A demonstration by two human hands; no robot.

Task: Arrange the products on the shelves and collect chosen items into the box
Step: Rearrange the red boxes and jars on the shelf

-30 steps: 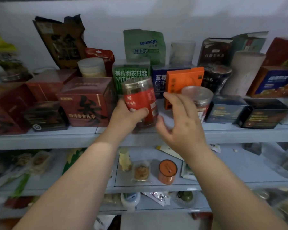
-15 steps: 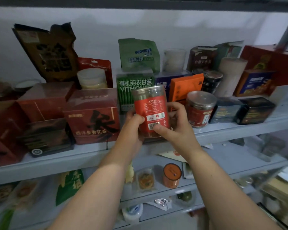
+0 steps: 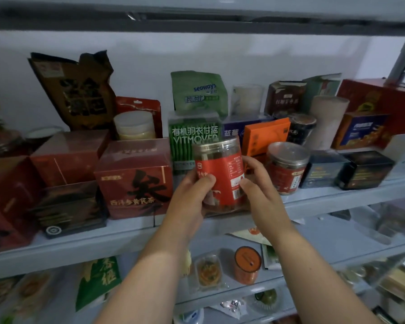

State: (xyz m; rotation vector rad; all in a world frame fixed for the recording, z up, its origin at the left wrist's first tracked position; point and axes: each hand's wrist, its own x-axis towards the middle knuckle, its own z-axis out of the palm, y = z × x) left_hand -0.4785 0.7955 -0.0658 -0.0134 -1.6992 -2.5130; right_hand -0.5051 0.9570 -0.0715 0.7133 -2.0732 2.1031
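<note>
A clear plastic jar with a red label [image 3: 222, 174] stands tilted at the front of the grey upper shelf [image 3: 325, 199], between both my hands. My left hand [image 3: 189, 197] grips its lower left side, thumb across the label. My right hand [image 3: 260, 185] holds its right side with curled fingers and thumb. A second jar of the same kind [image 3: 287, 167] stands upright just to the right. The box for collecting is not in view.
A large red tea box [image 3: 136, 178] sits left of the held jar, a green sachet box [image 3: 192, 139] and an orange box [image 3: 264, 136] behind it. Dark boxes [image 3: 365, 169] fill the right. On the lower shelf stands an orange cup [image 3: 247, 265] among snack packs.
The jar has been turned in both hands, so its label now shows a different side. The view has shifted upward and right; the jar stays at the shelf front.
</note>
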